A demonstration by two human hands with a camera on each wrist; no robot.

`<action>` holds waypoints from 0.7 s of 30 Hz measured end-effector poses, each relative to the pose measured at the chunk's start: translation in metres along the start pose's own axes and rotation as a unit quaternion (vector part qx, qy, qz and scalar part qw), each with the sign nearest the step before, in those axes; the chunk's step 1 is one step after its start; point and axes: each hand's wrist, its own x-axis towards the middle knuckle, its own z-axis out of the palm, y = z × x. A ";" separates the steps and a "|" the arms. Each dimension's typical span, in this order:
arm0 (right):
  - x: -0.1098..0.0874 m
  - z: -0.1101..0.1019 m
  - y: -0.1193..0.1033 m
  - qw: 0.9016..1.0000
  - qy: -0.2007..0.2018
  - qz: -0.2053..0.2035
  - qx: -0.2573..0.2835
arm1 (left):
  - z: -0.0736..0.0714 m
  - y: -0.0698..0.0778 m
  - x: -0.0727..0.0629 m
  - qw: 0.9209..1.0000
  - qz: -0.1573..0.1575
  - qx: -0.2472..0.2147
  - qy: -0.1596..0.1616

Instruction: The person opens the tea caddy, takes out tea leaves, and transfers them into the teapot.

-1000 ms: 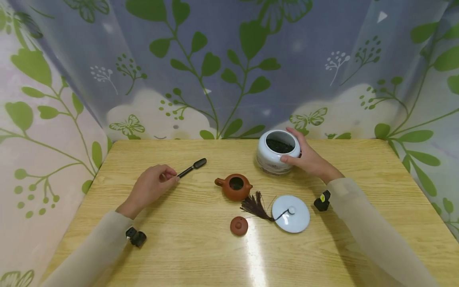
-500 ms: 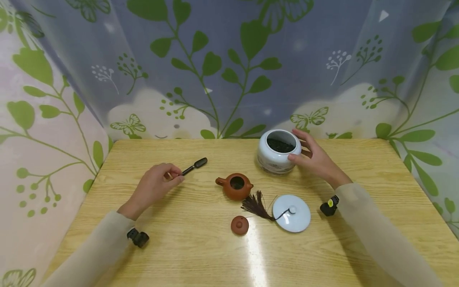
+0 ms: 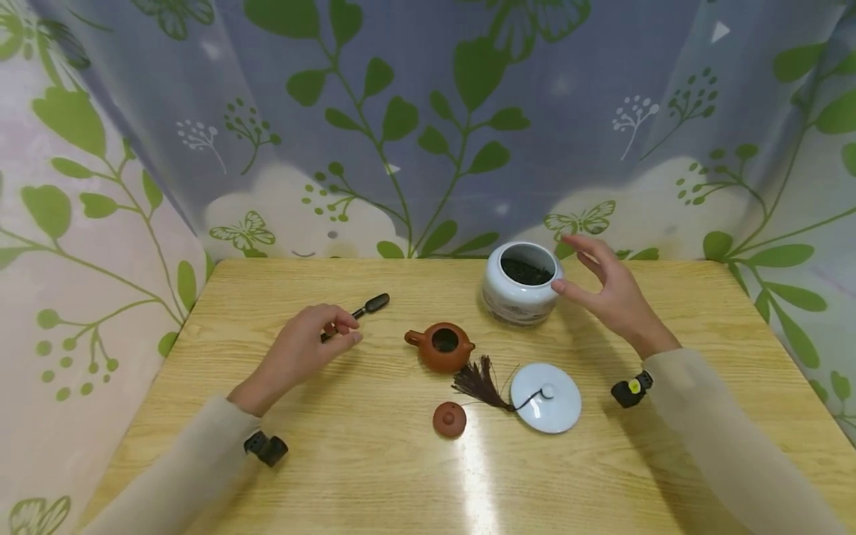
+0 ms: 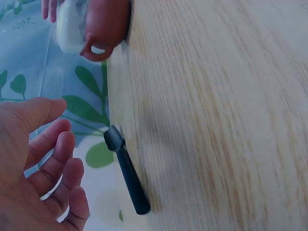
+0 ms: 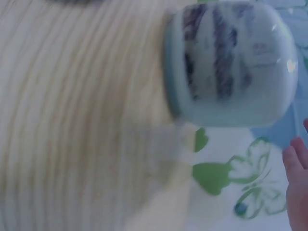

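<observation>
My left hand hovers over the handle end of a black tea scoop that lies on the table. In the left wrist view the fingers are loosely bent, and a gap shows between them and the scoop. My right hand is spread beside a white porcelain jar with dark tea leaves inside. The thumb tip overlaps the jar's edge in the head view. In the right wrist view the jar stands apart from the few fingers that show. Between the hands sits a brown clay teapot without its lid.
The small clay teapot lid lies in front of the teapot. To its right is the white jar lid, with a dark brown tassel reaching toward the teapot. A patterned curtain hangs behind the wooden table.
My left hand has let go of the tea scoop and its fingers have loosened. My right hand has released the jar and moved off to the right.
</observation>
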 end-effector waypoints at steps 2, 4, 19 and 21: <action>0.002 0.002 -0.007 1.000 0.009 -0.016 -0.002 | 0.002 0.004 0.000 1.000 0.001 -0.006 -0.004; 0.003 0.005 -0.015 0.999 0.014 -0.030 -0.002 | 0.003 0.008 0.001 1.000 0.001 -0.009 -0.009; 0.000 0.058 -0.049 0.992 -0.049 -0.107 0.041 | 0.022 0.032 0.004 0.998 0.016 -0.025 -0.049; -0.001 0.064 -0.050 0.992 -0.058 -0.102 0.047 | 0.024 0.035 0.004 0.998 0.020 -0.029 -0.055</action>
